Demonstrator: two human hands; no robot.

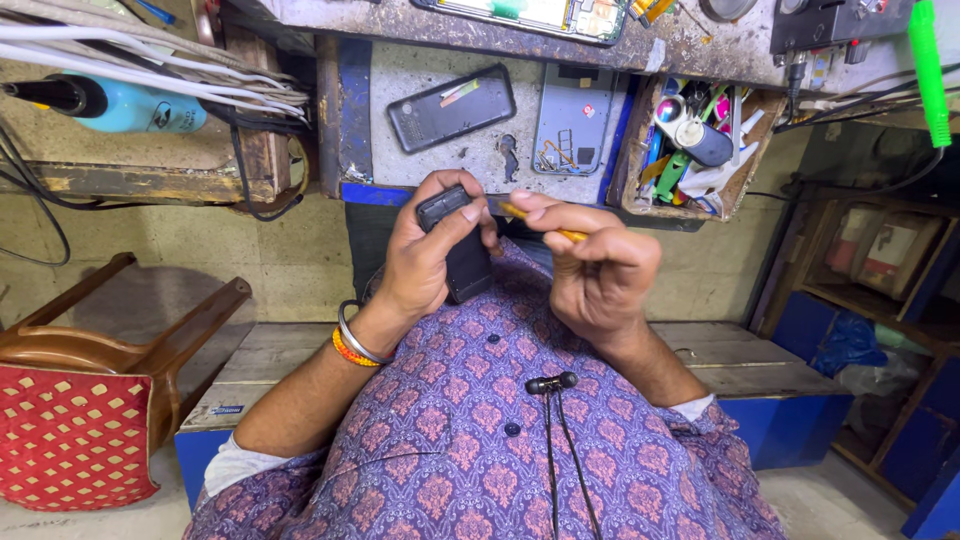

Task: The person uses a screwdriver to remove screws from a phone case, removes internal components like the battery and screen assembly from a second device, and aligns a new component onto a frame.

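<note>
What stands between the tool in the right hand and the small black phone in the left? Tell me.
Nothing visible does. The left hand grips the small black phone at chest height, and the right hand holds the yellow-handled tool right beside it. The tool's tip is hidden behind the left hand's fingers, so contact cannot be told.

Left hand [425,250] gripping black phone [462,245], right hand [598,270] holding orange tool [545,224]

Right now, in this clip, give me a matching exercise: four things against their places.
Things:
1. small black phone
2. yellow-handled tool
3. blue bottle
4. wooden tray of tools

Places:
A. on the bench, far right
B. in the left hand
C. on the shelf, far left
D. in the right hand fingers

Pairs: 1-B, 2-D, 3-C, 4-A
</note>
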